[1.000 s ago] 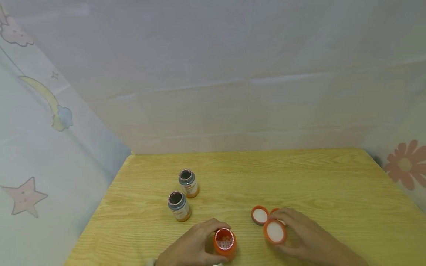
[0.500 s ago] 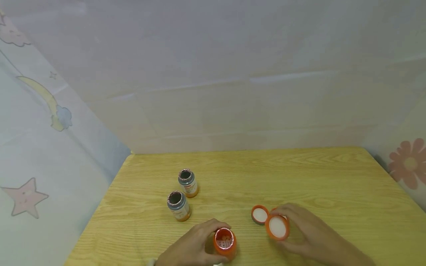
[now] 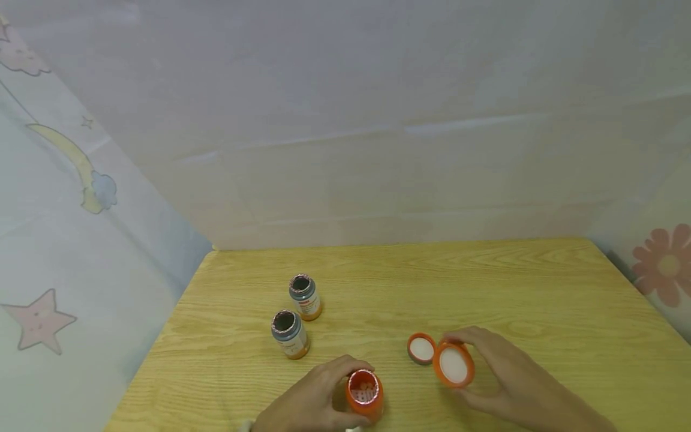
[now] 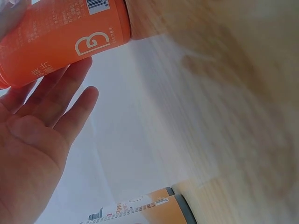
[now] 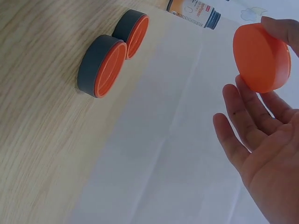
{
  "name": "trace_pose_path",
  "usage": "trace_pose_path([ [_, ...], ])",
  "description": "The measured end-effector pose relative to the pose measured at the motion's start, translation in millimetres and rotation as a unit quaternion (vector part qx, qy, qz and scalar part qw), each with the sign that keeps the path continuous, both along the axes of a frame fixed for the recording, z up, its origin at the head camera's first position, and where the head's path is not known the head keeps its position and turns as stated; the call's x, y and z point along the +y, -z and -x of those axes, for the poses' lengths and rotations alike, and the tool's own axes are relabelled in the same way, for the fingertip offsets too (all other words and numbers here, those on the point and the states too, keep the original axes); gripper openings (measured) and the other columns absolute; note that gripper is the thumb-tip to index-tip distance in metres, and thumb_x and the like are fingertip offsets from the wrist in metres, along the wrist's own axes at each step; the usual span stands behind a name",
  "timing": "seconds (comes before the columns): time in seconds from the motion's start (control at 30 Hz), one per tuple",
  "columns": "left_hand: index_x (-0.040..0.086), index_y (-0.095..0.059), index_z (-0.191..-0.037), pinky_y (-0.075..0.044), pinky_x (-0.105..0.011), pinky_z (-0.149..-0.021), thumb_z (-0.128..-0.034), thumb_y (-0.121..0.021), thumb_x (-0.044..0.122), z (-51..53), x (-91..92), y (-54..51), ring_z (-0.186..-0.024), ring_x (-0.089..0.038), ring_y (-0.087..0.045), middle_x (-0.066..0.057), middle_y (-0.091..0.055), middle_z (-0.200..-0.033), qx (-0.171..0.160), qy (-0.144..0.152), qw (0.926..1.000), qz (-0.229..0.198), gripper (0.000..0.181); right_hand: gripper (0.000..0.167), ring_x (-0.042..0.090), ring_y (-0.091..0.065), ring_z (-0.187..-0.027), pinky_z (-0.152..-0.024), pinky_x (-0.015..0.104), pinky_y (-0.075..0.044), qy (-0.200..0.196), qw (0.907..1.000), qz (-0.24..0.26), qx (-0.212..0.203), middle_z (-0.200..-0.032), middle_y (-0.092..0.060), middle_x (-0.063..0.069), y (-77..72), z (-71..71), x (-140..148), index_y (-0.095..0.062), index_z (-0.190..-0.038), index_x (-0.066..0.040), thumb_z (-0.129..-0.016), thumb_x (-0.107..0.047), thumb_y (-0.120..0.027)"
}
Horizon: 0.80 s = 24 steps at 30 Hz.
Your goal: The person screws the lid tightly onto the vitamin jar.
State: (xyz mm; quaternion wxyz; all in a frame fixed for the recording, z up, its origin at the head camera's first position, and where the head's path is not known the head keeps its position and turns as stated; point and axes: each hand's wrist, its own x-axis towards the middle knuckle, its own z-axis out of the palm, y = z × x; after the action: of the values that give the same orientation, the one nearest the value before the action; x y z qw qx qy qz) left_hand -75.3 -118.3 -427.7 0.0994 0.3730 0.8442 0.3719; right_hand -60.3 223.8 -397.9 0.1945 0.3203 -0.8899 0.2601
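An orange bottle [image 3: 364, 396], uncapped with pale tablets inside, stands upright near the table's front edge. My left hand [image 3: 315, 399] grips it between thumb and fingers; the left wrist view shows the orange bottle [image 4: 60, 37] with its printed side. To the right, my right hand [image 3: 507, 378] pinches an orange lid [image 3: 454, 365] by its rim, its white inner face toward the head camera. In the right wrist view the orange lid [image 5: 261, 58] is off the table, above two dark lids [image 5: 96, 65] with orange insides.
Two uncapped dark-necked bottles, a nearer one [image 3: 291, 336] and a farther one [image 3: 306, 299], stand on the left of the wooden table [image 3: 243, 270]. One dark lid [image 3: 421, 348] lies left of the held lid. A pale cloth [image 3: 345, 120] hangs behind.
My right hand has shifted slightly right and away from me, tilting the orange lid more upright. My left hand and the bottle have stayed in place.
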Motion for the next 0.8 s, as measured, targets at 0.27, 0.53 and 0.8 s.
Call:
trace_pose_path([
  [0.27,0.027,-0.053,-0.135,-0.049,-0.025,-0.099,-0.0851,-0.076,0.045,-0.5,-0.9,-0.8,-0.110,0.000,-0.057,0.016,-0.063,-0.121,-0.031,-0.010,0.9995,0.002,0.058,0.065,-0.002,-0.053,-0.110,-0.101,0.001,-0.029,-0.014,0.9999,0.010,-0.001,-0.119,-0.059,-0.019,-2.3,0.1,-0.2,-0.058,-0.127,-0.025,-0.070,-0.028,-0.090],
  [0.53,0.028,-0.049,-0.140,-0.048,-0.024,-0.100,-0.0849,-0.075,0.048,1.5,0.7,-0.1,-0.110,0.002,-0.057,0.019,-0.063,-0.122,-0.115,-0.004,0.9934,0.005,0.064,0.067,0.000,-0.052,-0.115,-0.103,0.001,-0.028,-0.012,0.9998,0.007,0.012,-0.125,-0.058,-0.015,-3.9,0.5,-1.5,-0.057,-0.132,-0.022,-0.074,-0.032,-0.088],
  [0.8,0.027,-0.049,-0.140,-0.049,-0.024,-0.099,-0.0851,-0.075,0.048,2.7,0.2,0.1,-0.107,0.005,-0.058,0.020,-0.064,-0.120,-0.110,0.003,0.9939,0.013,0.064,0.067,0.001,-0.056,-0.109,-0.100,0.002,-0.032,-0.030,0.9989,0.036,-0.008,-0.119,-0.060,-0.015,-6.7,1.8,-3.3,-0.057,-0.128,-0.022,-0.070,-0.026,-0.090],
])
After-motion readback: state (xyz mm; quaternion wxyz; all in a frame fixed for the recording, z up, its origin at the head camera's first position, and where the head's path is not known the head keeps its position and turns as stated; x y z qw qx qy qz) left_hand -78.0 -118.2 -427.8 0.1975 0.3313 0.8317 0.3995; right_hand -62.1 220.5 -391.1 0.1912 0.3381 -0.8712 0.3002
